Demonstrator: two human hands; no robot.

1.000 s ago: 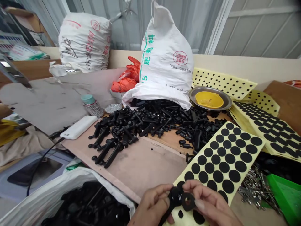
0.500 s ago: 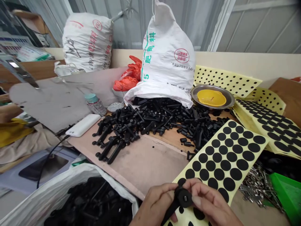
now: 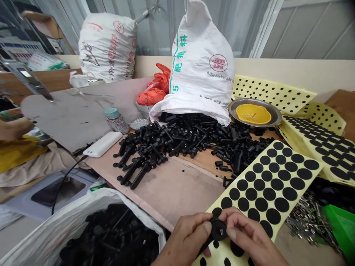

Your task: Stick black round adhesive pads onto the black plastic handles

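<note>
Both my hands meet at the bottom edge over a yellow sheet of round black pads point(image 3: 270, 186). My left hand point(image 3: 185, 240) pinches a black plastic handle part point(image 3: 217, 231) by its round head. My right hand point(image 3: 249, 242) closes its thumb and fingers on the same head from the right, pressing on it. A big heap of the same black plastic parts point(image 3: 188, 142) spills over the brown board from a white woven sack point(image 3: 201, 66) behind it.
A white bag of black parts point(image 3: 105, 236) lies open at lower left. A white power bank point(image 3: 102, 144), a capped bottle point(image 3: 116, 120), a steel dish with a yellow strainer point(image 3: 253, 114), more pad sheets point(image 3: 318, 142), metal clips point(image 3: 305, 220) and a green bin point(image 3: 342, 229) surround the board. Another person's arm point(image 3: 13, 127) shows at far left.
The loose black ring pad between my fingers now sits on the part's head. My hands stayed together at the bottom while the view drifted slightly left.
</note>
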